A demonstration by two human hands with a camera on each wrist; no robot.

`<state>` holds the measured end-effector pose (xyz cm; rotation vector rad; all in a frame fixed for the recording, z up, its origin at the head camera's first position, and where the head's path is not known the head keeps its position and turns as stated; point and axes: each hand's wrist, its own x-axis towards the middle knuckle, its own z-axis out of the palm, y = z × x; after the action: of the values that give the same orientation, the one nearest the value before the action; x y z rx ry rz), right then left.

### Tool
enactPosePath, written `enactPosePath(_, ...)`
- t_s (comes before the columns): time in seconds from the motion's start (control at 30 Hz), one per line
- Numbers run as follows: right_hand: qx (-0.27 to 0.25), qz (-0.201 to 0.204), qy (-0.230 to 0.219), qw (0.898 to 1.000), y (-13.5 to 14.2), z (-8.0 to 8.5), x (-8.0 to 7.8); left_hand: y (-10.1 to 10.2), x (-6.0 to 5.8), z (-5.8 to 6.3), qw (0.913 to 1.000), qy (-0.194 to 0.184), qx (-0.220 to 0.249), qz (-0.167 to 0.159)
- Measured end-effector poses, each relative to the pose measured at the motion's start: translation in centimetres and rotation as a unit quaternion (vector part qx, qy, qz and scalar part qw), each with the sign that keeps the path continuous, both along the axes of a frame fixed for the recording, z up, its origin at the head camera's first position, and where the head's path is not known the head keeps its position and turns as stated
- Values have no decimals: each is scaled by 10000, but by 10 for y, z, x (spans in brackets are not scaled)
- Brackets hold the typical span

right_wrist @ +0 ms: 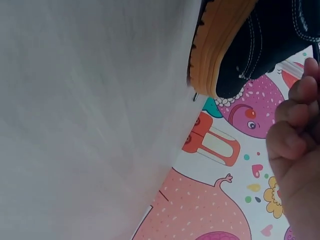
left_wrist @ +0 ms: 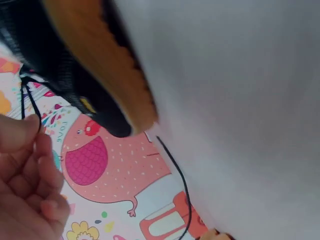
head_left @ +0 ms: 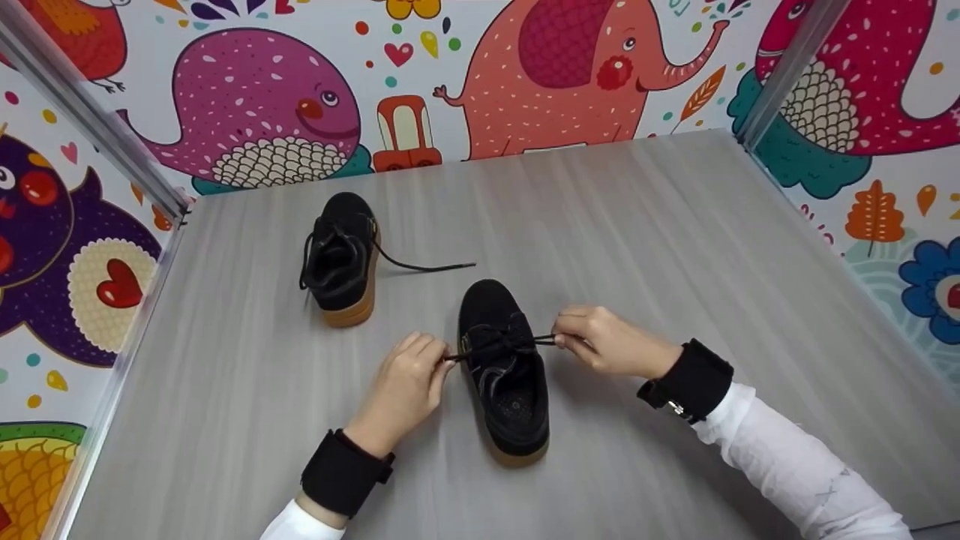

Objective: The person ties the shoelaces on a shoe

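Observation:
A black shoe (head_left: 514, 409) with a tan sole stands on the table between both hands, its toe pointing away. My left hand (head_left: 405, 379) pinches a dark lace loop (left_wrist: 31, 97) at the shoe's left side, thumb against fingertips. Opposite it, my right hand (head_left: 611, 341) pinches the shoelace (head_left: 544, 340) on the other side, where two strands show side by side. Both laces run out taut from a knot (head_left: 517, 335) over the tongue. In the right wrist view the right fingers (right_wrist: 295, 115) are curled, and the pinched lace is mostly outside the picture.
A second black shoe (head_left: 346, 255) stands farther back on the left. Its loose lace (head_left: 427, 268) trails right across the grey tabletop (head_left: 247, 390). Walls with printed cartoon animals (head_left: 562, 82) border the table at the back and both sides.

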<state>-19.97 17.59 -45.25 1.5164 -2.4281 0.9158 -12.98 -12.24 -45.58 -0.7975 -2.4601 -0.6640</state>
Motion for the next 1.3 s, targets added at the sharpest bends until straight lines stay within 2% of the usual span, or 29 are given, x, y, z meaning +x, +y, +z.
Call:
enactPosePath(0.2,213,-325,-482,9981,-10,-2,2,12,3,4,9984,-108,552,-70)
enactPosePath(0.37,528,-321,-455,9971,-14,0,1,16,0,5,9958,252,812,-354)
enactPosePath(0.43,650,-281,-153,9974,-13,3,0,15,-1,6,9947,535,763,-423)
enactPosePath(0.5,733,-201,372,9964,-11,6,-2,12,-1,7,9936,827,625,-447)
enactPosePath(0.63,770,71,1574,9845,-6,13,-8,5,-2,7,9897,1326,201,-495)
enactPosePath(0.73,768,324,1960,9771,-3,15,-12,1,-3,4,9860,1574,-74,-547)
enactPosePath(0.83,703,548,1843,9788,0,14,-14,-2,-4,0,9842,1658,-261,-567)
enactPosePath(1.03,524,756,1243,9880,4,10,-15,-8,-8,-6,9848,1587,-412,-572)
enactPosePath(1.3,402,998,913,9900,5,2,-16,-15,-7,-12,9851,1503,-602,-582)
